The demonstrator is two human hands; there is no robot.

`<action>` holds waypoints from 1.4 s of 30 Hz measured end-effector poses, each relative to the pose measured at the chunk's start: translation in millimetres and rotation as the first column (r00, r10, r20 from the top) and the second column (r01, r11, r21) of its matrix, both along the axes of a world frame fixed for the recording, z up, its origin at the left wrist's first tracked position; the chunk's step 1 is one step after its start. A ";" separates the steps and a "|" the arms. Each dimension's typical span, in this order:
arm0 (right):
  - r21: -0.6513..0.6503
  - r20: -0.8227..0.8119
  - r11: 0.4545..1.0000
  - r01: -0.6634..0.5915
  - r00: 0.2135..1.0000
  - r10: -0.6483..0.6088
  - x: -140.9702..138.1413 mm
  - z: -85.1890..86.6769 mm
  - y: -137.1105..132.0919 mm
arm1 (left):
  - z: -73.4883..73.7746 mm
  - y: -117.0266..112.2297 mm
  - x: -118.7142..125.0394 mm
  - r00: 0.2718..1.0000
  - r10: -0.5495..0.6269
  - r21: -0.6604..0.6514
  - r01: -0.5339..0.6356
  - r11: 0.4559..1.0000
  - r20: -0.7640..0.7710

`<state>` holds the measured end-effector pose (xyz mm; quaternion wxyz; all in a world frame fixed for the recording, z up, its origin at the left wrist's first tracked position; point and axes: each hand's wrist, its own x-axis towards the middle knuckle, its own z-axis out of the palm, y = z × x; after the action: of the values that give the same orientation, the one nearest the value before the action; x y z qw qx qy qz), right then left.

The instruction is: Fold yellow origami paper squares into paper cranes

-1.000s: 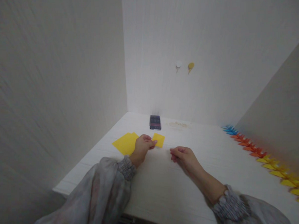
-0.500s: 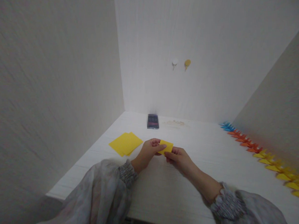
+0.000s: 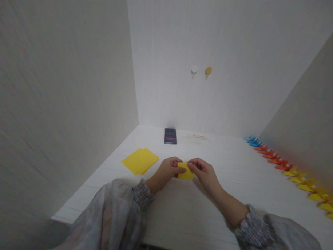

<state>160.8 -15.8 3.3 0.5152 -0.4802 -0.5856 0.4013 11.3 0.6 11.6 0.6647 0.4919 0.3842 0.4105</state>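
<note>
Between my hands, over the middle of the table, is a small square of folded yellow paper [image 3: 186, 174]. My left hand [image 3: 168, 169] grips its left side, thumb lying across the front and fingers behind. At the upper right corner, my right hand [image 3: 203, 171] pinches the paper between thumb and fingertips. Left of my hands lie overlapping larger yellow paper sheets [image 3: 139, 160], flat on the table.
A white table [image 3: 169, 219] meets walls at the left, back and right. Near the back stands a blurred dark device [image 3: 170, 135]. Along the right wall runs a row of folded blue, red and yellow paper figures [image 3: 302, 180]. Two hooks [image 3: 208, 70] hang on the back wall.
My right hand has moved from the lower right edge of the folded paper up to its upper right corner. The paper has turned straighter and sits slightly lower.
</note>
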 end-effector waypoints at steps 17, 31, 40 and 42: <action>0.170 0.049 0.984 0.051 0.997 -0.060 2.5 -5.7 -2.0 | -1.8 2.1 -3.0 0.992 0.001 -0.002 -0.001 1.000 0.127; 0.216 0.210 0.975 0.043 0.974 -0.090 3.5 -7.5 1.0 | 3.3 -0.3 0.4 0.997 0.012 0.012 -0.013 1.000 0.071; 0.253 0.118 0.963 -0.088 0.991 0.059 4.3 1.9 -4.0 | 5.0 -1.7 -0.3 0.987 -0.088 0.021 0.086 0.996 0.136; 0.230 0.062 0.971 -0.061 0.997 0.048 4.4 3.6 -4.9 | 5.6 -2.0 -1.0 0.981 -0.106 0.027 0.103 0.994 0.164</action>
<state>165.1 -20.7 6.9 0.5398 -0.4116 -0.6556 0.3306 10.3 -1.4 17.3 0.7103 0.4820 0.2976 0.4178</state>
